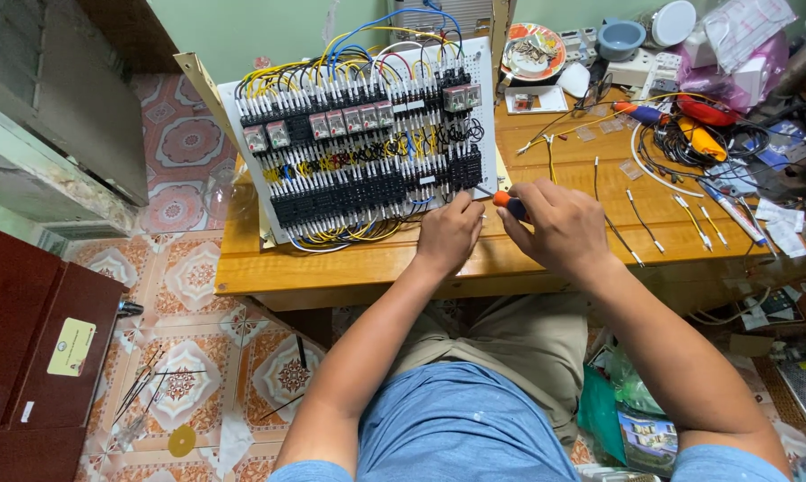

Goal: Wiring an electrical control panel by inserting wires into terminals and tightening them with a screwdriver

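Head cam: my right hand point(559, 228) grips orange-handled screwdriver point(507, 203), tip at wiring panel point(363, 134) near-right terminals; left hand point(447, 234) fingers curled, pinching wire beside it.

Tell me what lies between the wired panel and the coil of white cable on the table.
In the head view, loose wires lie on the bare wooden table between the wired panel and the white cable.

A wooden surface point(367, 263) carries a wired control panel point(358, 134) propped at ten o'clock. Loose cut wires point(639, 219) lie at three o'clock, a patterned plate point(532, 51) at twelve, tangled cables and tools point(697, 134) at two.
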